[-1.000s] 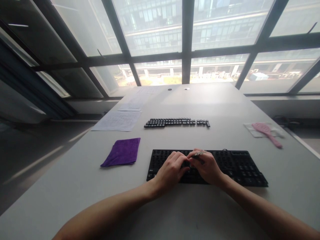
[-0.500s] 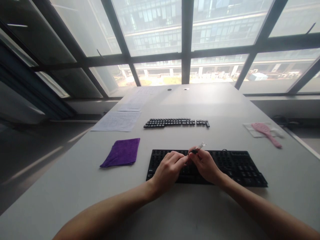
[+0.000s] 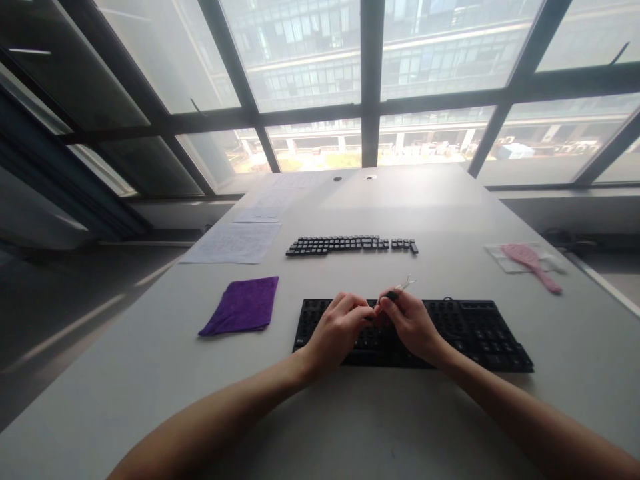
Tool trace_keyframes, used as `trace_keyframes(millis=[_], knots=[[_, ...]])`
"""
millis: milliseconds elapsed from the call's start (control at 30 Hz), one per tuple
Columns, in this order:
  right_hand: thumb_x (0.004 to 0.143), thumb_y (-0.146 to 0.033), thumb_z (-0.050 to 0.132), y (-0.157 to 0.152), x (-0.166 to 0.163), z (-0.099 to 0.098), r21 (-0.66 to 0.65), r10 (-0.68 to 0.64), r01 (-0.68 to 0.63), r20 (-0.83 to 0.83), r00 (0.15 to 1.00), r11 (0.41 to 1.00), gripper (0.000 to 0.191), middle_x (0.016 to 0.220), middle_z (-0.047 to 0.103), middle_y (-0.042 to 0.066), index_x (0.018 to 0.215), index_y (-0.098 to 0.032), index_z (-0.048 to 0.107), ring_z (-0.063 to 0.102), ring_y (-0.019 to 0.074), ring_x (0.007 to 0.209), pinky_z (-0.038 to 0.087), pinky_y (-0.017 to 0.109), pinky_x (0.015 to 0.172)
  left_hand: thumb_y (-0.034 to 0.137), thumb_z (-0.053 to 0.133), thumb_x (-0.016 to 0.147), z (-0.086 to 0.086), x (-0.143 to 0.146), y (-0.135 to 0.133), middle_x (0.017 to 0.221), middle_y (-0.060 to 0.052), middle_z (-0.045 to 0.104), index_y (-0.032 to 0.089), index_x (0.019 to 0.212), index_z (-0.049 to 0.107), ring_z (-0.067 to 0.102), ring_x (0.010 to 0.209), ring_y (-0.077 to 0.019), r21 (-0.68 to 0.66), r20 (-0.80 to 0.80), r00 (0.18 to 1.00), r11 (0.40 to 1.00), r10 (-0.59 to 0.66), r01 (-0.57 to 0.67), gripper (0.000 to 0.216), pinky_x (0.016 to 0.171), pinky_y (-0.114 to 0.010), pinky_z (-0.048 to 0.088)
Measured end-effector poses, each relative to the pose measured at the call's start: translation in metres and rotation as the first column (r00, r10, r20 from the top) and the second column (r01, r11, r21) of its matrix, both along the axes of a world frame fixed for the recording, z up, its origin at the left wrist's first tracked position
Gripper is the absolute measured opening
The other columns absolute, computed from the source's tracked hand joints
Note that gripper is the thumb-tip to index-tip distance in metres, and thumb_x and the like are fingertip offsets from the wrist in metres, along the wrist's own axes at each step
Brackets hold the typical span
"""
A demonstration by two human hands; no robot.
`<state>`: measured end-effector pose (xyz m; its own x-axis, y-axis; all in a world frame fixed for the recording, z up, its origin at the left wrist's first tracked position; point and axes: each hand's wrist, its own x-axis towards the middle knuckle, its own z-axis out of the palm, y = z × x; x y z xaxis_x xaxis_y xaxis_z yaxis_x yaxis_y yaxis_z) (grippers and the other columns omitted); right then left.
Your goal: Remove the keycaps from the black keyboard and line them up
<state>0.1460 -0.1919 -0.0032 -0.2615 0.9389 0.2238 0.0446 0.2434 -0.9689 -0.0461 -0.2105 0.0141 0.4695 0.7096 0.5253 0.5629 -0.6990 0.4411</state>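
Observation:
A black keyboard [image 3: 473,333] lies in front of me, many of its keycaps off on the left and middle part. Over its middle, my right hand [image 3: 407,323] is closed round a keycap puller [image 3: 403,285], whose thin pale wire prongs point up and away to the right. My left hand [image 3: 337,330] is pinched shut beside it, fingertips close to the right hand's. A small dark bit shows at the left fingertips, too hidden to name. Beyond the keyboard, removed black keycaps [image 3: 345,244] are laid out in rows on the white table [image 3: 350,207].
A folded purple cloth [image 3: 243,305] lies left of the keyboard. Sheets of paper [image 3: 233,243] run along the table's left side. At the right, a pink hairbrush [image 3: 533,263] rests on a clear plastic bag [image 3: 495,257]. Large windows stand behind the table.
The right hand and the keycap puller have tilted and risen slightly. The left fingertips have drawn a little apart from the puller's handle. The view has shifted very slightly.

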Motion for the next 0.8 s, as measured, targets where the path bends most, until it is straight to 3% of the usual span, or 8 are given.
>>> trace_keyframes(millis=[167,300,433,533,633,733,800], knots=[[0.097,-0.039,0.054,0.001,-0.002,0.001,-0.032,0.015,-0.015,0.006,1.0,0.999,0.024,0.072,0.067,0.002,0.085,-0.019,0.061,0.062,0.0154,0.065,0.048,0.026,0.061,0.016,0.057,0.095,-0.003,-0.004,0.004,0.102,-0.008,0.064,0.018,0.102,0.066,0.055,0.094,-0.0195,0.134,-0.142,0.99,0.991,0.006,0.013,0.012,0.083,-0.034,0.052],[0.096,-0.038,0.054,0.002,-0.001,0.001,-0.052,0.057,-0.055,0.022,0.998,0.997,0.021,0.07,0.064,0.001,0.089,-0.018,0.06,0.059,0.0146,0.062,0.046,0.026,0.059,0.019,0.057,0.095,-0.004,-0.004,0.003,0.103,-0.008,0.064,0.018,0.105,0.065,0.056,0.095,-0.0204,0.165,-0.188,0.982,0.986,0.007,0.024,0.013,0.085,-0.036,0.052],[0.096,-0.036,0.055,0.003,0.001,0.001,-0.007,0.058,-0.057,0.034,0.998,0.998,0.021,0.067,0.06,-0.001,0.086,-0.019,0.06,0.055,0.0137,0.062,0.044,0.025,0.058,0.017,0.056,0.095,-0.001,0.001,-0.003,0.102,-0.008,0.064,0.019,0.104,0.065,0.056,0.095,-0.02,0.134,-0.137,0.99,0.989,-0.037,0.056,0.013,0.086,-0.035,0.052],[0.096,-0.037,0.055,0.003,0.001,0.001,0.004,0.034,-0.034,0.041,0.999,0.999,0.023,0.065,0.061,-0.001,0.082,-0.019,0.059,0.056,0.014,0.061,0.045,0.026,0.059,0.017,0.058,0.094,0.007,0.001,-0.002,0.102,-0.007,0.064,0.019,0.101,0.066,0.058,0.096,-0.0188,0.03,-0.037,0.997,0.997,-0.074,0.075,0.01,0.086,-0.032,0.052],[0.098,-0.041,0.052,0.003,0.0,0.001,-0.056,0.013,-0.015,-0.033,0.999,0.998,0.027,0.069,0.067,0.002,0.083,-0.019,0.057,0.061,0.015,0.059,0.047,0.027,0.058,0.021,0.062,0.093,0.014,-0.013,0.02,0.097,-0.005,0.066,0.019,0.099,0.067,0.062,0.087,-0.0156,-0.128,0.087,0.996,0.992,0.025,-0.014,0.008,0.08,-0.028,0.053],[0.097,-0.045,0.053,0.005,-0.001,0.001,-0.095,-0.01,0.002,-0.076,0.997,0.995,0.029,0.073,0.071,0.004,0.083,-0.019,0.056,0.062,0.0153,0.057,0.045,0.027,0.054,0.025,0.069,0.087,0.015,-0.039,0.065,0.093,-0.004,0.071,0.018,0.103,0.07,0.065,0.077,-0.0147,-0.21,0.153,0.967,0.963,0.204,-0.17,0.017,0.075,-0.028,0.054],[0.097,-0.046,0.053,0.005,-0.001,0.001,-0.105,-0.011,0.004,-0.071,0.997,0.994,0.031,0.073,0.072,0.005,0.081,-0.019,0.056,0.062,0.0153,0.057,0.045,0.027,0.054,0.025,0.07,0.084,0.009,-0.057,0.096,0.09,-0.004,0.074,0.017,0.093,0.073,0.067,0.078,-0.016,-0.244,0.124,0.954,0.94,0.272,-0.237,0.013,0.077,-0.028,0.055]])
